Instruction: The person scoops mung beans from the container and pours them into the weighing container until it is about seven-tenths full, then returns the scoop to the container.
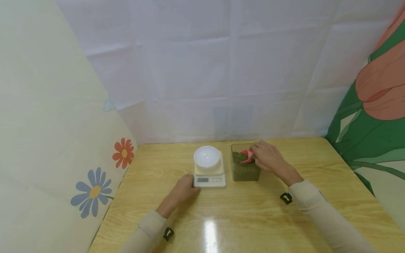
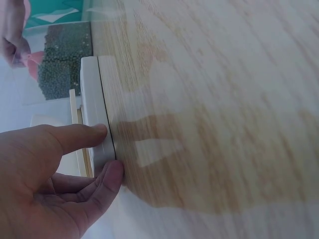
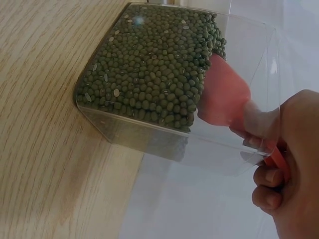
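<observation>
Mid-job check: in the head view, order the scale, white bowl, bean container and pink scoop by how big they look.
1. Scale and bean container: too alike to rank.
2. White bowl.
3. Pink scoop, partly hidden by the right hand.

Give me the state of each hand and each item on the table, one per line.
Scale: flat on the table, display unreadable
White bowl: on the scale, looks empty
Clear container: upright, open-topped, part full
Green beans: loose in the container
Pink scoop: touching the beans
Left hand: gripping the scale's near left corner
Right hand: gripping the scoop
</observation>
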Tool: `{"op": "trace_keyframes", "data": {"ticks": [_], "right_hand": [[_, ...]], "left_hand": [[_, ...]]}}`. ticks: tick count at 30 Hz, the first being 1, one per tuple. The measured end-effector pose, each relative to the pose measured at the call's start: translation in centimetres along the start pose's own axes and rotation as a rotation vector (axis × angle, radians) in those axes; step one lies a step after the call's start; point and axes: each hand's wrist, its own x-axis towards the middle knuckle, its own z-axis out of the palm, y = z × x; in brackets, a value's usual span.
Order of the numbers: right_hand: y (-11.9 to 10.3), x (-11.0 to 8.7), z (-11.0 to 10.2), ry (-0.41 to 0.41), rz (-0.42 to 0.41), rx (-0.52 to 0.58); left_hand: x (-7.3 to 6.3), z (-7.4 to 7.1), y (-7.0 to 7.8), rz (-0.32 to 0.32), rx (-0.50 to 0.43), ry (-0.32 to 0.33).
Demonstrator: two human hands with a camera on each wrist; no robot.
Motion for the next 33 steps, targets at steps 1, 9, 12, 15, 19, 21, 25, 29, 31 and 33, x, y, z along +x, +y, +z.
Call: {"op": "trace_keyframes", "data": {"ticks": [1, 9, 12, 15, 19, 21, 25, 29, 31, 33], "right_hand": [[-0.01, 0.0, 0.0, 0.0, 0.001, 0.004], [-0.16, 0.08, 0.26, 0.005, -0.002, 0.024], [-0.17, 0.14, 0.43, 0.007, -0.008, 0.016], [-0.15, 0.28, 0.61, 0.009, -0.01, 0.016], [-0.15, 0.55, 0.7, 0.005, -0.002, 0.025], [-0.15, 0.64, 0.7, 0.0, 0.002, 0.027], [-0.15, 0.72, 0.61, 0.002, 0.007, 0.03], [-0.15, 0.67, 0.51, 0.0, 0.01, 0.043], [-0.11, 0.64, 0.49, -0.002, 0.008, 0.049], [-0.06, 0.61, 0.49, -0.003, 0.005, 0.051]], "left_hand": [[-0.01, 0.0, 0.02, -0.003, -0.001, -0.001], [0.03, -0.07, 0.09, -0.001, -0.009, -0.002], [0.05, -0.03, 0.08, 0.003, -0.006, 0.0], [0.01, -0.05, 0.11, 0.009, 0.001, 0.005], [-0.01, -0.07, 0.16, 0.009, 0.005, 0.009], [0.01, -0.08, 0.18, 0.008, 0.008, 0.01], [-0.02, -0.12, 0.27, 0.003, 0.008, 0.009], [-0.02, -0.12, 0.3, 0.002, 0.008, 0.008], [-0.02, -0.11, 0.31, 0.004, 0.013, 0.009], [-0.04, -0.11, 0.33, 0.006, 0.019, 0.009]]}}
